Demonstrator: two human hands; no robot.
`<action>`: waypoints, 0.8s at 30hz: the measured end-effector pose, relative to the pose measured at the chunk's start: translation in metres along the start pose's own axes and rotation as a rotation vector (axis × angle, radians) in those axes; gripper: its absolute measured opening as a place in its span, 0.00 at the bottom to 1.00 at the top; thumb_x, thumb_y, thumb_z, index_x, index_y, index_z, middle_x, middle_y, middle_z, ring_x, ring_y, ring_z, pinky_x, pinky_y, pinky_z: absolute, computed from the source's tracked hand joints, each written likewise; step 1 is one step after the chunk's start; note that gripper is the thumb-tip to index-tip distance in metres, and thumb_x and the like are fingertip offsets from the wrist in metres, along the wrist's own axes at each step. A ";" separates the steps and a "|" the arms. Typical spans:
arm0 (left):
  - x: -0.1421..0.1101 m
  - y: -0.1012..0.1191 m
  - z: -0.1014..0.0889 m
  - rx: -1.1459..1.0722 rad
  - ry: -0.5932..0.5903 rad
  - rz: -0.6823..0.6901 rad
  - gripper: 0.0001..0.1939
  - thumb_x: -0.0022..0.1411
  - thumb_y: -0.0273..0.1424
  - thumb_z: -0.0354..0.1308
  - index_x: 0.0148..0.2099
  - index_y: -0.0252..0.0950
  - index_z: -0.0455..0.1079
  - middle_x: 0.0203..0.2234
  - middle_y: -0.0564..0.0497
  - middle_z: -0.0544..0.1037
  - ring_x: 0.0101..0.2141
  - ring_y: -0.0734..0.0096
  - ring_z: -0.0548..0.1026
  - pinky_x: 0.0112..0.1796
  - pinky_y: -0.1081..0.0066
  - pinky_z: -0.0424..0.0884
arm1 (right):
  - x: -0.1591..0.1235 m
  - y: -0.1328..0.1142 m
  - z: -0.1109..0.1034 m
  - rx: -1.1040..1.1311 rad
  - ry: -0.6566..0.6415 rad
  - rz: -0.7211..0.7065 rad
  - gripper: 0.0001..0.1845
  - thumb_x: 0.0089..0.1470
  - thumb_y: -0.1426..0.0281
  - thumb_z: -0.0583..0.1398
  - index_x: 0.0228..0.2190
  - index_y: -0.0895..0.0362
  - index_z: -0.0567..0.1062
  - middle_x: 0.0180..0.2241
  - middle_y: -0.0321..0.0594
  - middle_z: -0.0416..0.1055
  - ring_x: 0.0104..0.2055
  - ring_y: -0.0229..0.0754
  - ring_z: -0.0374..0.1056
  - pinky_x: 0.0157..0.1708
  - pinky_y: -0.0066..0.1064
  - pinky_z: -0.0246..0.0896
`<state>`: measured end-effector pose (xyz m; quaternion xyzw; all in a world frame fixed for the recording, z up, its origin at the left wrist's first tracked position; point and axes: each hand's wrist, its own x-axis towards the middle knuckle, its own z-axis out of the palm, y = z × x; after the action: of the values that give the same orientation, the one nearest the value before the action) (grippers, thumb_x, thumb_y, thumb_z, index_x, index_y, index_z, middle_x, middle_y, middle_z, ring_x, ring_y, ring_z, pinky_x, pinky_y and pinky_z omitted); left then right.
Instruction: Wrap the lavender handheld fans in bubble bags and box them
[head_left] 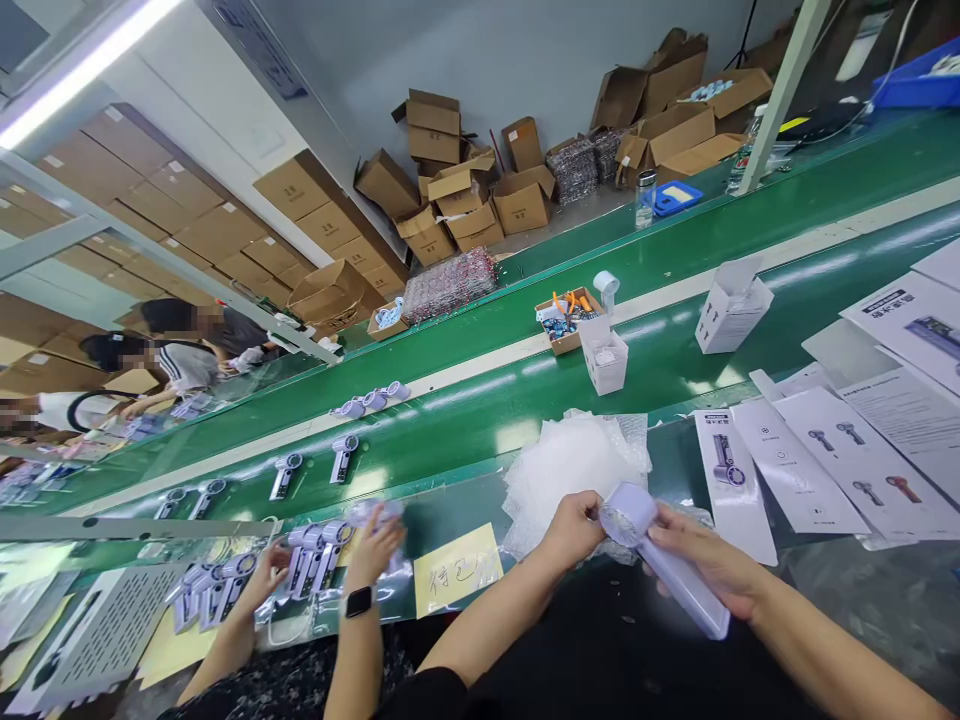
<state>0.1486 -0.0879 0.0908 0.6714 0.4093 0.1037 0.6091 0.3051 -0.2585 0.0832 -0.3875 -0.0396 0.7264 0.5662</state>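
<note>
A lavender handheld fan (686, 585) is held in front of me over the near edge of the bench, its round head up and to the left, its handle slanting down to the right. My left hand (574, 532) pinches the edge of the head. Around the upper handle, my right hand (709, 562) is closed, with the thumb on top. Just beyond my hands lies a pile of white bubble-wrap bags (574, 470). Printed leaflets (731, 480) showing fans are spread to the right of my right hand.
Left of me, a co-worker's hands (375, 545) handle fans beside a yellow handwritten sheet (457, 572). Several fans (345, 458) lie on the green conveyor belt (465, 420). White boxes (604, 360) and a carton of small parts (566, 318) stand further off. Cardboard boxes line the wall.
</note>
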 end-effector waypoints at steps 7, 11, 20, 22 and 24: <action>-0.023 0.012 -0.061 -0.052 0.284 0.217 0.13 0.62 0.39 0.55 0.42 0.34 0.70 0.36 0.48 0.74 0.34 0.69 0.72 0.36 0.66 0.71 | 0.004 -0.005 0.003 -0.247 0.140 0.009 0.21 0.49 0.62 0.63 0.45 0.54 0.68 0.30 0.36 0.69 0.29 0.38 0.69 0.23 0.28 0.67; -0.002 0.005 0.007 0.030 0.176 0.366 0.09 0.55 0.36 0.61 0.31 0.35 0.73 0.23 0.51 0.72 0.27 0.71 0.68 0.32 0.69 0.65 | 0.006 0.002 0.010 -0.223 0.185 -0.022 0.23 0.49 0.60 0.63 0.46 0.52 0.67 0.32 0.36 0.69 0.29 0.39 0.69 0.23 0.30 0.68; 0.004 0.015 -0.005 0.523 -0.003 1.027 0.06 0.62 0.26 0.51 0.37 0.35 0.70 0.22 0.51 0.69 0.26 0.71 0.63 0.26 0.71 0.60 | 0.006 -0.004 0.023 -0.172 0.214 -0.142 0.25 0.49 0.61 0.63 0.48 0.50 0.64 0.40 0.38 0.67 0.31 0.38 0.67 0.24 0.33 0.70; -0.001 0.007 -0.003 0.572 0.029 1.004 0.07 0.62 0.24 0.50 0.37 0.35 0.68 0.22 0.51 0.69 0.26 0.71 0.63 0.26 0.71 0.60 | 0.006 -0.002 0.023 -0.163 0.261 -0.175 0.24 0.48 0.61 0.63 0.47 0.50 0.65 0.42 0.38 0.66 0.30 0.37 0.67 0.24 0.33 0.70; -0.005 0.000 0.005 0.594 0.038 0.964 0.07 0.62 0.22 0.48 0.38 0.35 0.67 0.24 0.50 0.70 0.27 0.70 0.64 0.28 0.71 0.61 | 0.008 0.002 0.024 -0.157 0.327 -0.208 0.23 0.48 0.61 0.64 0.45 0.50 0.65 0.42 0.38 0.66 0.30 0.37 0.66 0.23 0.32 0.70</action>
<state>0.1485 -0.0945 0.0911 0.9228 0.0789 0.2627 0.2704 0.2884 -0.2430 0.0949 -0.5368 -0.0435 0.5863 0.6052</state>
